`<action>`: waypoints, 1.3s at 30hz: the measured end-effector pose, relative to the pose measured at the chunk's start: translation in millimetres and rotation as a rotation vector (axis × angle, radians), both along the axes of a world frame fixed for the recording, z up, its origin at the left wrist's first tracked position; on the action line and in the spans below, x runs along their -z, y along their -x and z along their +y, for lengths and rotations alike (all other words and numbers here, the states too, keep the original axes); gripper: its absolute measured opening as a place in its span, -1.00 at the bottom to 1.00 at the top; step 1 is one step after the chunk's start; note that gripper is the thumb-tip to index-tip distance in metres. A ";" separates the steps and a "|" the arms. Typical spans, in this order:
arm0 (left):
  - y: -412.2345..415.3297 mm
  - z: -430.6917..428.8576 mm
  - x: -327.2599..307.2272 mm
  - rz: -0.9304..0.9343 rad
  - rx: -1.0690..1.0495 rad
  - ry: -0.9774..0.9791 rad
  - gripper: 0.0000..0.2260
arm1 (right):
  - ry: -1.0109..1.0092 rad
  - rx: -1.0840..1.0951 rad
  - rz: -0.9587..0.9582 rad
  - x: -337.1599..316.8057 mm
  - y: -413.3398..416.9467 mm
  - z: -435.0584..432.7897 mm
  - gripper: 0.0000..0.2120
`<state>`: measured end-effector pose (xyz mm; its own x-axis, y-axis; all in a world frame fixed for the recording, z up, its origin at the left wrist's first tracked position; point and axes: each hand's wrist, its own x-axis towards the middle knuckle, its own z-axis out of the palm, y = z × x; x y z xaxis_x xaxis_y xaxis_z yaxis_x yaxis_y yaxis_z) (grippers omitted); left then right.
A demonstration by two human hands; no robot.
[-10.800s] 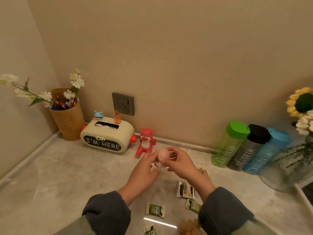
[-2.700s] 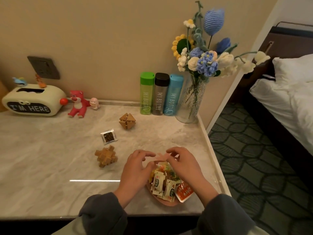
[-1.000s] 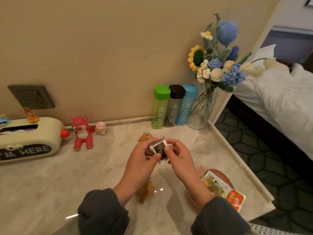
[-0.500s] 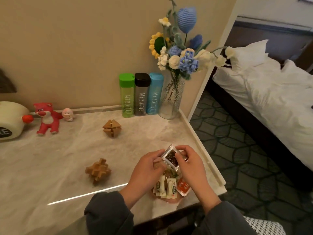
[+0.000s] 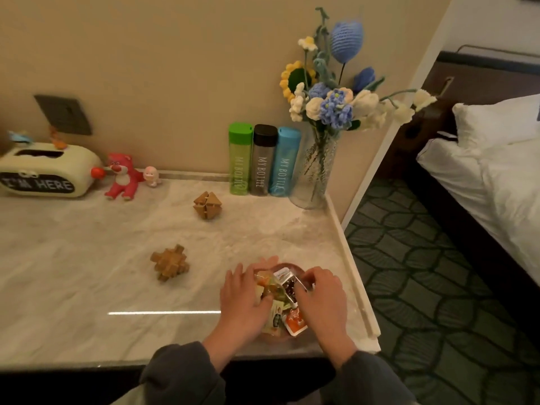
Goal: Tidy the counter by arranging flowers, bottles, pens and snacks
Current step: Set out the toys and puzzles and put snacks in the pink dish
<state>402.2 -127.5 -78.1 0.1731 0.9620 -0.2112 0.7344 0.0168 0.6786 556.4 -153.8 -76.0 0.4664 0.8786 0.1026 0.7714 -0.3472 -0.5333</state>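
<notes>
Sachet (image 5: pixel 287 283) lowered onto snack dish (image 5: pixel 295 266)

Compared with half a second earlier: sachet no longer raised between the hands above the dish, now lying on top of the heaped snack packets (image 5: pixel 276 317) inside it, at the near right corner of the desk (image 5: pixel 87 273). Both forearms reaching forward from grey sleeves, hands dropped to dish level, one on each side of the heap. Left hand (image 5: pixel 242 299) palm down, fingers straight and spread over the dish's left rim, thumb resting on the packets; released, nothing grasped. Right hand (image 5: pixel 321 299) palm down, fingers curled, fingertips (image 5: pixel 306 277) pinching the sachet's right edge. Elsewhere unchanged: green, black and blue bottles (image 5: pixel 264 162) upright in a row against the wall, touching side by side; glass vase (image 5: pixel 317 171) of knitted flowers (image 5: pixel 330 103) just beside the blue one; two wooden puzzles (image 5: pixel 207 205) apart on the open desk, well clear of the dish.
</notes>
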 end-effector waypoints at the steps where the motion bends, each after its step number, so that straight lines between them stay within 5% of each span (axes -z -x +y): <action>1: -2.0 -3.8 3.0 -0.040 -0.045 0.041 -0.30 | 0.007 -0.014 0.043 1.3 -0.2 0.6 -0.84; 9: -21.5 -12.3 9.9 -0.285 -0.282 0.097 -0.08 | 0.099 -0.006 0.389 3.6 -11.7 -0.8 -0.55; 39: -46.0 171.0 -19.4 -0.335 -0.120 0.254 -0.01 | 0.098 -0.131 0.497 -13.4 -40.7 151.6 -0.56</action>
<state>448.2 43.5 -58.7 0.1627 0.9043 -0.3946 0.4570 0.2853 0.8424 597.1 -2.1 -62.5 0.3238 0.9271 -0.1887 0.4733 -0.3314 -0.8162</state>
